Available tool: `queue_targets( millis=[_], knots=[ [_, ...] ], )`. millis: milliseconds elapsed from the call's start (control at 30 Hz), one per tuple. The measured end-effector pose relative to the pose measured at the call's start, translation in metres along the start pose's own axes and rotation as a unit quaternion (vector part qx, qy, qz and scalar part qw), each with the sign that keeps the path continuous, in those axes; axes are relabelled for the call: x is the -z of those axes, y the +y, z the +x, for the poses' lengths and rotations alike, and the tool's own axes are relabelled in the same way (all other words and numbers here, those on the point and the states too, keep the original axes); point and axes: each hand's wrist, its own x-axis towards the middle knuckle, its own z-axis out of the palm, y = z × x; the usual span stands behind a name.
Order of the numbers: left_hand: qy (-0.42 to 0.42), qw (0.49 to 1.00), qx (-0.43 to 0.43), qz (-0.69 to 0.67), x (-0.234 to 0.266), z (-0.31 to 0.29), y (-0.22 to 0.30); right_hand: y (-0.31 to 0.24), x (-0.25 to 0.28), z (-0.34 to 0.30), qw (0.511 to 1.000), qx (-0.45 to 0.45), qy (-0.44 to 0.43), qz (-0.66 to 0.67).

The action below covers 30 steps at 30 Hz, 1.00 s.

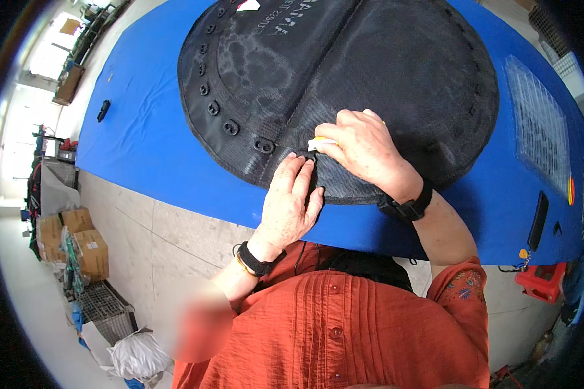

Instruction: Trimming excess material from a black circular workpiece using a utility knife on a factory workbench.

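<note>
A large round black mesh mat point(383, 78) lies on the blue-covered table, with a seam across it and black plastic loops point(263, 145) along its near left rim. My left hand point(287, 202) rests at the mat's near edge. Its fingers are stretched out, the tips pressing beside a small black piece at the rim, the thumb apart. Just above those fingertips, my right hand point(365, 148) is closed round a small white-and-yellow tube-like thing point(321, 142). The white end points toward the rim near the left fingertips; the fingers hide much of the rest.
The blue table cover point(143, 149) extends round the mat. A clear plastic sheet or tray point(538, 120) and a long black object point(537, 220) lie at right, a small black clip point(104, 110) at left. Cardboard boxes point(91, 253) and a red stool point(542, 282) stand on the floor.
</note>
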Motion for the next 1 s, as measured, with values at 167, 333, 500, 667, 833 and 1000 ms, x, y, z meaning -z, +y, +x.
queue_targets(
  millis=[167, 333, 500, 667, 833, 1000],
  knots=[
    [-0.002, 1.000, 0.000, 0.000, -0.001, 0.000, 0.000, -0.001, -0.008, 0.000, 0.999, -0.024, -0.004, -0.022],
    [0.003, 1.000, -0.001, -0.002, -0.001, 0.000, -0.001, 0.004, -0.006, 0.000, 1.000, -0.013, -0.001, 0.006],
    [0.007, 1.000, -0.001, -0.021, -0.001, 0.001, 0.000, 0.002, -0.002, -0.001, 1.000, 0.009, 0.013, -0.010],
    [0.003, 1.000, 0.002, -0.007, -0.001, 0.000, -0.001, -0.005, 0.000, 0.001, 0.999, 0.019, 0.018, -0.032],
    [0.005, 1.000, -0.003, -0.006, 0.001, 0.000, -0.002, -0.006, 0.001, 0.003, 0.998, 0.034, 0.023, -0.037],
    [-0.002, 1.000, -0.002, -0.011, 0.000, 0.002, 0.000, 0.000, 0.001, 0.002, 0.999, 0.029, 0.013, -0.015]
  ],
)
